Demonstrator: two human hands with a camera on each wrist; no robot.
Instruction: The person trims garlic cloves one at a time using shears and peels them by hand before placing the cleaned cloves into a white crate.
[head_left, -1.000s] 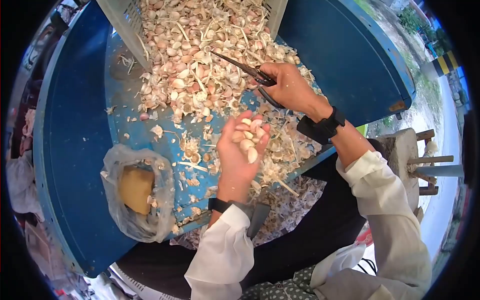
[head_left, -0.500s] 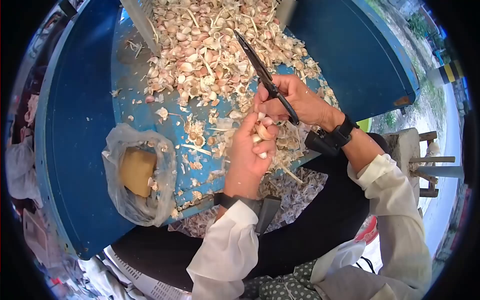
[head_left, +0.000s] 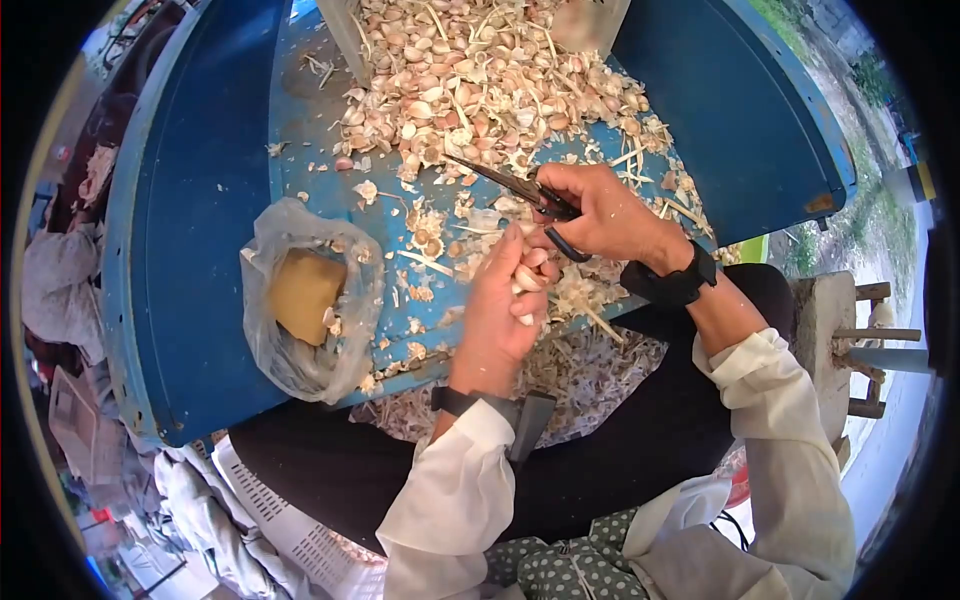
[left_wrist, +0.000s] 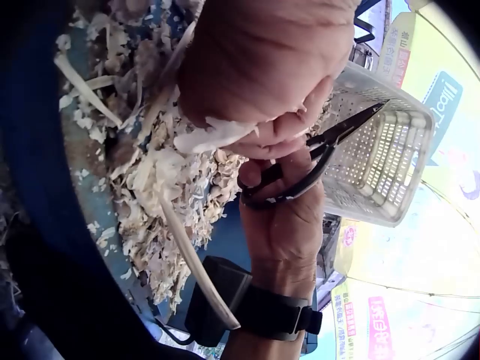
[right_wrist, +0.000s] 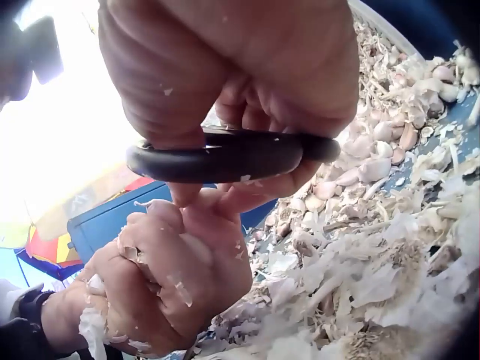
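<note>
Blue table [head_left: 325, 185], garlic heap [head_left: 470, 85]: left hand [head_left: 495, 318] and right hand [head_left: 612, 215] have just met!
Left grips cloves [head_left: 528, 279] this side of the heap, right grips scissors [head_left: 512, 184]; clove-handling looks under way.

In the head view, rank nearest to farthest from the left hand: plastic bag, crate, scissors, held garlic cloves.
1. Held garlic cloves: within the left hand.
2. Scissors: just beyond, in the right hand.
3. Plastic bag: off to its left.
4. Crate: top of the picture.
</note>
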